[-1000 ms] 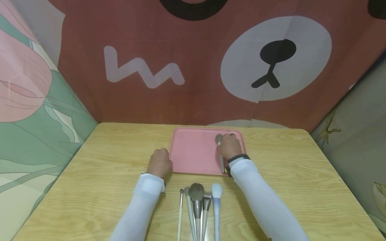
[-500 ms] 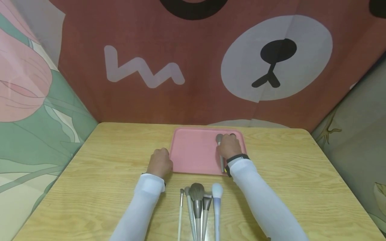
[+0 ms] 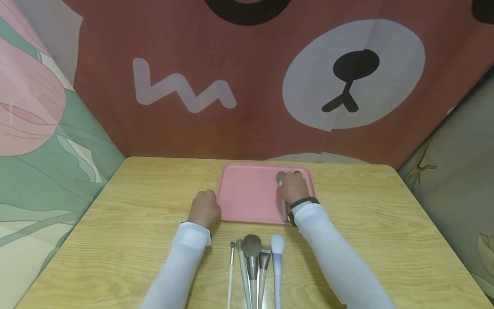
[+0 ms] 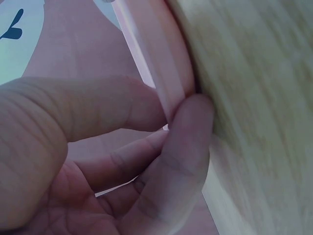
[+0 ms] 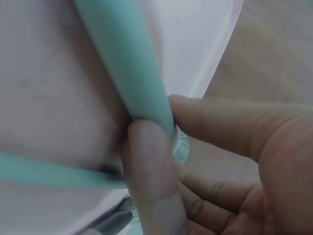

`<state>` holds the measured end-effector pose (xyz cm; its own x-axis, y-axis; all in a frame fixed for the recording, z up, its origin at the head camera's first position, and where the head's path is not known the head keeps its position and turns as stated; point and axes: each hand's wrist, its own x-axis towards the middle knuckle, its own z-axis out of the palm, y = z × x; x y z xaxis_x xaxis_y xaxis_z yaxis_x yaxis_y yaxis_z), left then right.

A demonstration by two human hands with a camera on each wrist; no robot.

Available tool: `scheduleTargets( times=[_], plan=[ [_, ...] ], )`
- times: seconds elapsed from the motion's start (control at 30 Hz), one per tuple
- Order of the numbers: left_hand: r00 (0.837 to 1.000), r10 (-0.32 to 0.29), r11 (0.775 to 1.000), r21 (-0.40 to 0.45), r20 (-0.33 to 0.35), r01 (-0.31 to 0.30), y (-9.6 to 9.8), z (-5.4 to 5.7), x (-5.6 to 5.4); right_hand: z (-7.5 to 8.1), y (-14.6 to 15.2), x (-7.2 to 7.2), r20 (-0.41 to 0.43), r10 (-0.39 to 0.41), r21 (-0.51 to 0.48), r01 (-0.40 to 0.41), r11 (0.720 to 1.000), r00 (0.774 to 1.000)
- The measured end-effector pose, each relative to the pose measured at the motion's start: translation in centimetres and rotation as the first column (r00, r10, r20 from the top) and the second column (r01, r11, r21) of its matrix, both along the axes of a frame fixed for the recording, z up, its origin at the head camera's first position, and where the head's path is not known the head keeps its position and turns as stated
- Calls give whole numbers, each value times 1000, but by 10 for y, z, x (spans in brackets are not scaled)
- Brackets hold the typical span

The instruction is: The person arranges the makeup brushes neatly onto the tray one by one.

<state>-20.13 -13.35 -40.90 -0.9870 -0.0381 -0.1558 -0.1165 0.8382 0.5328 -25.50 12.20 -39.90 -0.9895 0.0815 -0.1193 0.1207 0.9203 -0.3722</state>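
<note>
My left hand (image 3: 204, 209) pinches the left rim of a pink tray (image 3: 247, 193); in the left wrist view its thumb and a finger lie on either side of the tray rim (image 4: 164, 58). Over the tray's right part, my right hand (image 3: 294, 188) pinches a makeup brush by its pale green handle (image 5: 127, 58), close to the bristles. Another makeup brush (image 3: 281, 177) lies on the tray just left of this hand, its handle (image 5: 54, 171) showing in the right wrist view. A dark brush end (image 5: 112, 221) shows at that view's lower edge, partly hidden.
Several makeup brushes (image 3: 252, 253) lie on the wooden table (image 3: 135, 240) between the forearms, bristles pointing away from me. A pale blue one (image 3: 277, 257) is rightmost. Behind the table hangs a brown wall cloth (image 3: 247, 137) with a bear face.
</note>
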Motion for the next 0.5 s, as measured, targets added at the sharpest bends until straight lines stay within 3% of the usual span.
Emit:
scheduleTargets(
  times=[0.5],
  plan=[
    [1000,-1,1000,-14,3,1,0,1,-1,5,1,3,6,24,8,-24,1000,1000]
  ],
)
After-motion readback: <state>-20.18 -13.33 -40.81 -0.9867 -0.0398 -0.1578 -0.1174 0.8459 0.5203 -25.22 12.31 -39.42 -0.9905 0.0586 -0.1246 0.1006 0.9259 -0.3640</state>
